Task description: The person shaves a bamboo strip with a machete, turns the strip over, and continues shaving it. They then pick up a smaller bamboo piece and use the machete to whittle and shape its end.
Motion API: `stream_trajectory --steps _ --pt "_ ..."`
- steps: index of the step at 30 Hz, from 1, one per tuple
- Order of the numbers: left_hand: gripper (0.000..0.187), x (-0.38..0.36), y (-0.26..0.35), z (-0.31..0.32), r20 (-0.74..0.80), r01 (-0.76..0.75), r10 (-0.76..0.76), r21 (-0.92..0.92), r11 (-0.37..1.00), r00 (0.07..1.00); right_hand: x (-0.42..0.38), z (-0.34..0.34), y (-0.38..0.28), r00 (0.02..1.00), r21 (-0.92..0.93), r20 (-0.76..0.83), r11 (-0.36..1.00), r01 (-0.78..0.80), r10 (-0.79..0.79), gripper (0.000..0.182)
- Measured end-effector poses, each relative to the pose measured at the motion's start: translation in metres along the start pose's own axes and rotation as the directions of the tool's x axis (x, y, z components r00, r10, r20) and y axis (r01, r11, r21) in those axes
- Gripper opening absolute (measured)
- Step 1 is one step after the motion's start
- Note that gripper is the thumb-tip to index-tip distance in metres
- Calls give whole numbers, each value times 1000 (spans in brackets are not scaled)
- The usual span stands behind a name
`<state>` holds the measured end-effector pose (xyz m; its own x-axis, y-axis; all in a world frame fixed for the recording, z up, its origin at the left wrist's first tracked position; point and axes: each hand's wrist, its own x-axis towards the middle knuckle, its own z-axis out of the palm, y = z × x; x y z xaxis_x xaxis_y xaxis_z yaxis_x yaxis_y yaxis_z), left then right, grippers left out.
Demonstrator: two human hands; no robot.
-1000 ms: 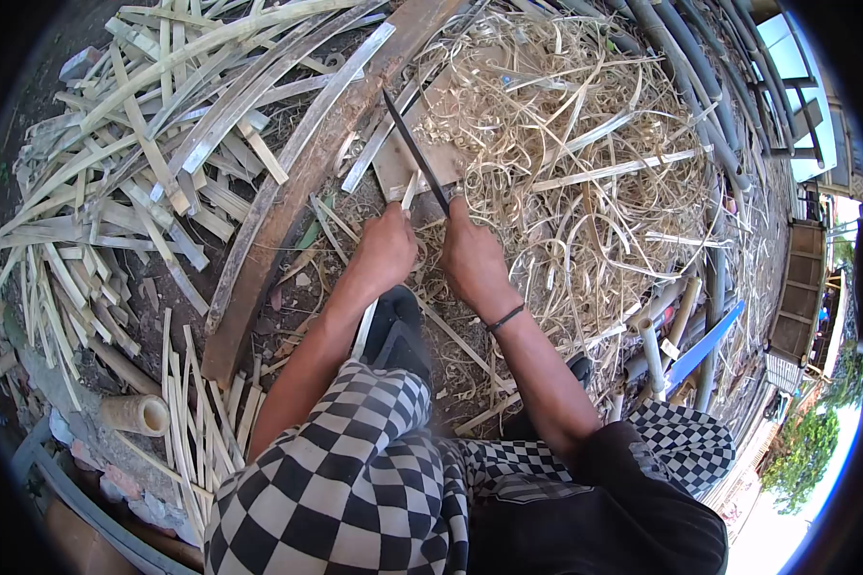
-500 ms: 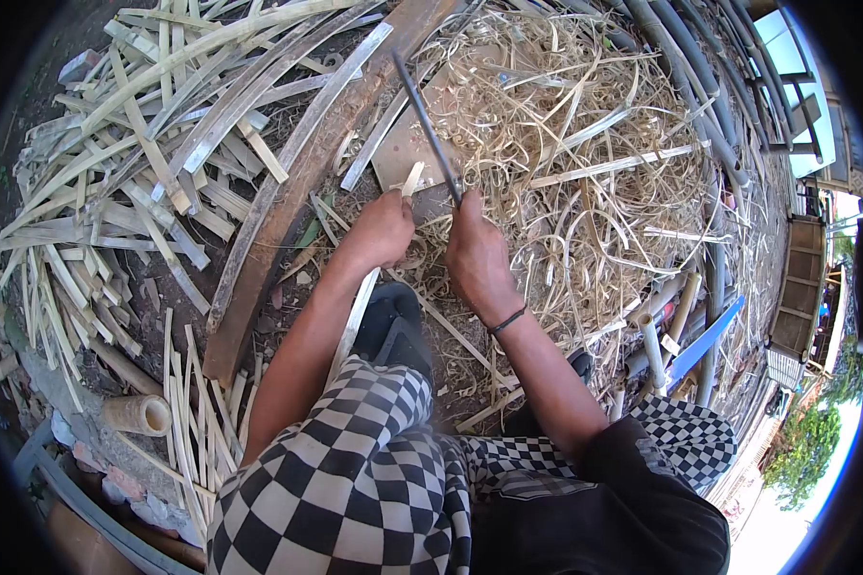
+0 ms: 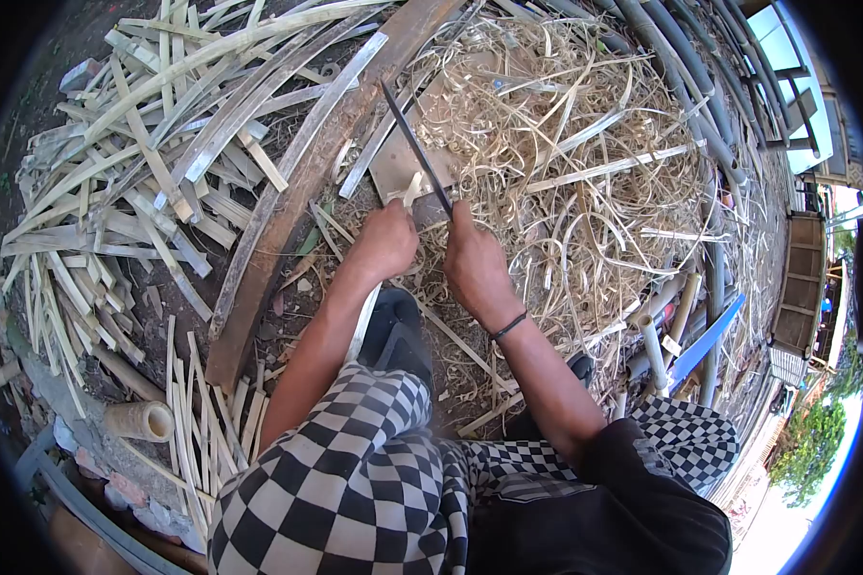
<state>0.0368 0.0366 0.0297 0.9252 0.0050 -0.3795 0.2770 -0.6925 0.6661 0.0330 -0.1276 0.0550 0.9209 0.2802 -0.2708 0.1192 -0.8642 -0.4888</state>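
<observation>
My left hand [image 3: 385, 241] is closed around a pale bamboo strip [image 3: 365, 321]. One end of the strip pokes out just beyond my fingers, and the rest runs back under my forearm toward my knee. In my right hand [image 3: 477, 270] is the handle of a long knife [image 3: 417, 151], its dark narrow blade slanting away up and to the left. The blade passes close by the strip's far end and overlaps a flat tan board [image 3: 398, 171] in this view. My fingers hide the knife's handle.
Curly bamboo shavings [image 3: 585, 182] are heaped ahead and to the right. Split bamboo strips [image 3: 115, 192] pile up at left, beside a long wooden beam [image 3: 297, 201]. A cut bamboo tube [image 3: 144, 421] lies lower left. A blue-bladed saw [image 3: 708, 340] rests among bamboo poles at right.
The knife has shifted slightly down and left, with its tip lower than before. My left hand has moved a little lower and to the right, still gripping the strip.
</observation>
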Motion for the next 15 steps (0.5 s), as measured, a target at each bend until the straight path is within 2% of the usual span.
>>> stream_trajectory --steps 1,2,4,6,8,11,13,14,15 --pt "34 -3 3 -1 25 -1 1 -10 1000 1000 -4 4 -2 1000 1 8 1000 -4 4 36" --pt "34 -3 6 -4 48 29 -28 -12 1000 998 -5 7 -4 999 25 -52 1000 2 -1 34" --pt "34 -4 2 2 10 24 -24 -5 1000 1000 -3 11 -1 994 46 -113 999 13 -7 32" --pt "34 -4 1 3 -24 14 -14 8 1000 1000 2 12 4 999 -33 -7 998 -47 47 27" --pt "34 0 1 -1 75 59 -55 -53 997 996 6 5 5 999 -22 -32 1000 -21 20 26" --pt "32 2 -5 4 69 58 -50 -109 992 996 1 0 -2 998 50 -57 999 6 -3 26" --pt "32 2 -6 6 57 50 -45 -95 994 997 -1 7 -3 996 93 -81 995 -38 46 29" --pt "32 2 -6 6 44 46 -42 -80 996 998 3 13 1 996 -9 33 996 -84 84 29" --pt "32 1 -4 4 40 42 -39 -77 996 998 6 11 4 996 -7 28 997 -81 81 29"
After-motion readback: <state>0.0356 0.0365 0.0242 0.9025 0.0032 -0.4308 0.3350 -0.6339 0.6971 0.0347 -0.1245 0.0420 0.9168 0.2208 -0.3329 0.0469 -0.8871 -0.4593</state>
